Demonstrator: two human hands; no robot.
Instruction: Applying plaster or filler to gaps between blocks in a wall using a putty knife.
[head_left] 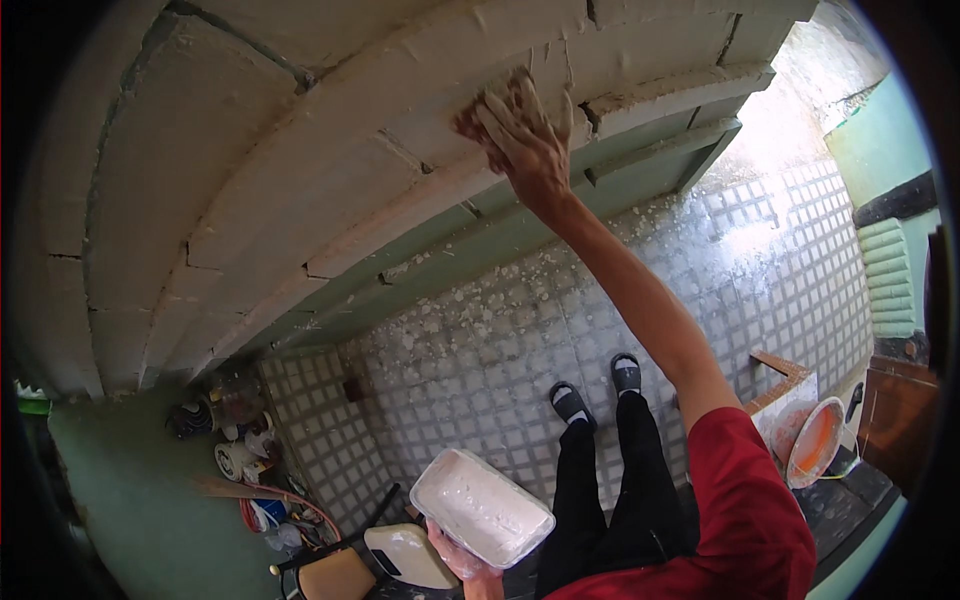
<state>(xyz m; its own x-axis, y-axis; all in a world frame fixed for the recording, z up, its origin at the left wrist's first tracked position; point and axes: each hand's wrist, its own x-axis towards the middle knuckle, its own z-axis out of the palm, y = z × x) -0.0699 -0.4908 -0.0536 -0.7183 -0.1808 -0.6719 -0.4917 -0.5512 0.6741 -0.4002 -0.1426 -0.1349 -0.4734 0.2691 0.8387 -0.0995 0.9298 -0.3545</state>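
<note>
Pressing right hand (520, 135) on rough plastered wall (330, 150), left hand (462, 560) holding rectangular putty tray (480, 507)

Right hand (520, 135) on wall (300, 150), tray (480, 507) in left hand (462, 557) below

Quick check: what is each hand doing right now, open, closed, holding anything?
Left hand: closed around the underside of a white tray of plaster.
Right hand: fingers spread open, pressed flat against the wall moulding; whether it holds anything cannot be told.
</note>
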